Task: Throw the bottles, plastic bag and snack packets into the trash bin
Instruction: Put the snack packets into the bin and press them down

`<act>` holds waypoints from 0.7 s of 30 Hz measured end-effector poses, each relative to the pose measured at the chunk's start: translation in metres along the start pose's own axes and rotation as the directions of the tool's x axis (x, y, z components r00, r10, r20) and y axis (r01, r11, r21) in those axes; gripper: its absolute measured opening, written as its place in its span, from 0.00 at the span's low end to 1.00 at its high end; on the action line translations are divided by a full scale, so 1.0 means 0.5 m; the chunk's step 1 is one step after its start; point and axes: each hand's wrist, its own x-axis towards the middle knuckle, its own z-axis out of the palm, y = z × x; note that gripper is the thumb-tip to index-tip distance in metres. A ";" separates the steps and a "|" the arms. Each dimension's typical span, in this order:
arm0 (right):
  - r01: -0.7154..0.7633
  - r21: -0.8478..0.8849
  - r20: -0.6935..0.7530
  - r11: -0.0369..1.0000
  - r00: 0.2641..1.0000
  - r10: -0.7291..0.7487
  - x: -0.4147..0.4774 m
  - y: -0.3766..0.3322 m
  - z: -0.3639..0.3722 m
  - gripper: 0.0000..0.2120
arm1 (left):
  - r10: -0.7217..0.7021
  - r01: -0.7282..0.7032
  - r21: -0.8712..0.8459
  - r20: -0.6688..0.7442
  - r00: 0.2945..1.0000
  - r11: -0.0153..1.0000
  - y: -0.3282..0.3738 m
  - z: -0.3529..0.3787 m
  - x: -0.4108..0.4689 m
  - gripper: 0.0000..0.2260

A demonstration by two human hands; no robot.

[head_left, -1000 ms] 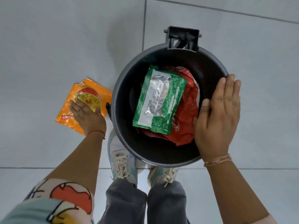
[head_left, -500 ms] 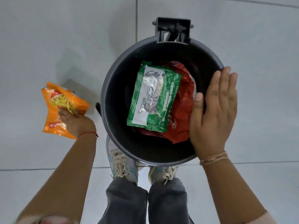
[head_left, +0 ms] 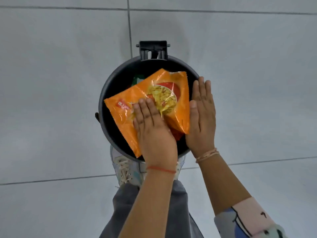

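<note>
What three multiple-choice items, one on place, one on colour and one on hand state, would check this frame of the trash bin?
1. Where is the orange snack packet?
A. Flat on the floor tiles
B. Over the open trash bin
C. Under a shoe

2. What colour is the thread on the wrist of the left hand?
A. Red
B. Blue
C. Green

3. How is the right hand?
A. In a fist round a bottle
B. Pinching the packet
C. Open and flat at the bin's rim

Answers: 1 B, the packet spans the bin's mouth under the left hand. 2 A, a red thread crosses that wrist. 3 C, its fingers lie straight, holding nothing.
</note>
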 end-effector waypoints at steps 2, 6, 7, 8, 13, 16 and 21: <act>-0.023 0.006 0.024 1.000 0.999 0.023 0.002 0.000 -0.001 0.26 | -0.063 0.062 0.012 0.178 0.982 0.998 -0.013 0.046 0.000 0.23; 0.007 -0.018 0.024 1.000 1.000 -0.006 0.002 -0.003 -0.001 0.25 | -0.198 0.143 0.171 0.372 0.907 0.975 -0.060 0.091 0.022 0.25; 0.009 -0.040 0.021 0.999 1.000 -0.008 0.003 -0.001 0.002 0.25 | -0.213 0.156 0.170 0.409 0.887 0.973 -0.059 0.097 0.027 0.26; 0.019 -0.087 0.015 0.996 1.000 -0.018 0.002 -0.001 0.007 0.25 | -0.219 0.160 0.169 0.441 0.870 0.973 -0.059 0.101 0.032 0.26; 0.059 -0.438 0.004 0.897 0.998 -0.064 -0.003 0.002 0.039 0.25 | -0.117 0.091 0.081 0.435 0.893 0.993 -0.076 0.064 0.034 0.28; 0.154 -0.512 0.109 0.845 0.988 -0.113 -0.006 -0.006 0.028 0.27 | 0.041 -0.058 0.057 0.266 0.963 0.997 -0.076 0.001 0.034 0.26; 0.326 -0.476 0.298 0.816 0.933 -0.199 0.003 -0.084 -0.038 0.27 | 0.129 -0.147 0.129 0.144 0.981 0.981 -0.035 -0.117 0.073 0.27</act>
